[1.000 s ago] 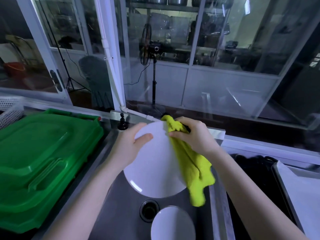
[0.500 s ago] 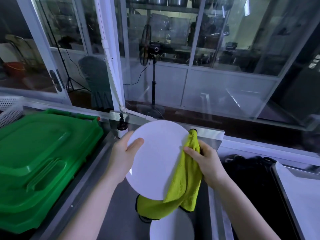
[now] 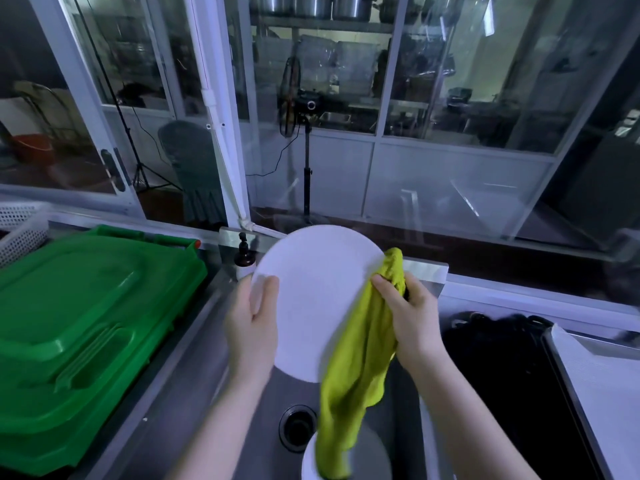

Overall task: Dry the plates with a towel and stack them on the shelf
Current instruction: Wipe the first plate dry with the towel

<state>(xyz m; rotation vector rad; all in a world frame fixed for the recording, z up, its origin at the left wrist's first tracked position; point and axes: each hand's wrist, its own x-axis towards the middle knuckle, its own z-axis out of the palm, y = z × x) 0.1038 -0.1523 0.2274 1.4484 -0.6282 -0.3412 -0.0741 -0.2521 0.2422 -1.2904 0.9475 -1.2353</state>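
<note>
A round white plate (image 3: 311, 299) is held upright over the steel sink (image 3: 394, 403), its flat side facing me. My left hand (image 3: 254, 327) grips the plate's left rim, thumb on the face. My right hand (image 3: 407, 317) is closed on a yellow-green towel (image 3: 360, 368), pressing it against the plate's right edge. The towel hangs down long, its lower end draped over a second white plate (image 3: 372, 455) lying in the sink bottom. No shelf is visible.
A large green plastic crate lid (image 3: 86, 327) fills the counter at left, with a white perforated basket (image 3: 19, 226) behind it. A soap pump bottle (image 3: 245, 259) stands behind the sink. The sink drain (image 3: 297, 427) is below. A metal tray (image 3: 602, 393) and dark basin (image 3: 502, 368) lie right.
The plate has turned so its flat back faces me. My right hand moved from the top rim down to the right edge, and the towel now hangs lower over the sink plate.
</note>
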